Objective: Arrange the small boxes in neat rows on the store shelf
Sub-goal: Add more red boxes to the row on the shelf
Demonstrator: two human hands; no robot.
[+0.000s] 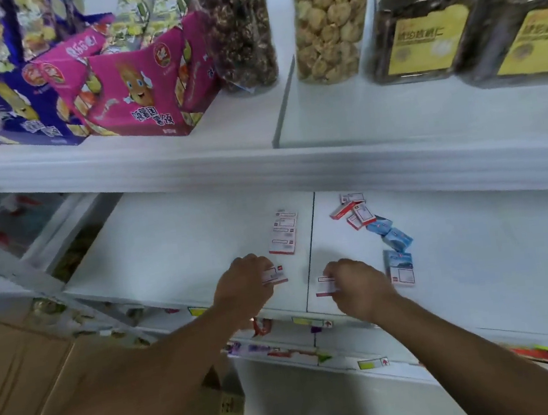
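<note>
On the white lower shelf a neat column of small white-and-red boxes lies left of the shelf seam. My left hand grips one small white-and-red box just below that column. My right hand holds another small white-and-red box right of the seam, near the front edge. A loose heap of red-and-white boxes and blue boxes lies further right. One blue-and-white box rests flat beside my right hand.
The upper shelf overhangs the work area, carrying pink and purple snack cartons and several jars. Price tags line the front edge. Cardboard cartons stand on the floor at left.
</note>
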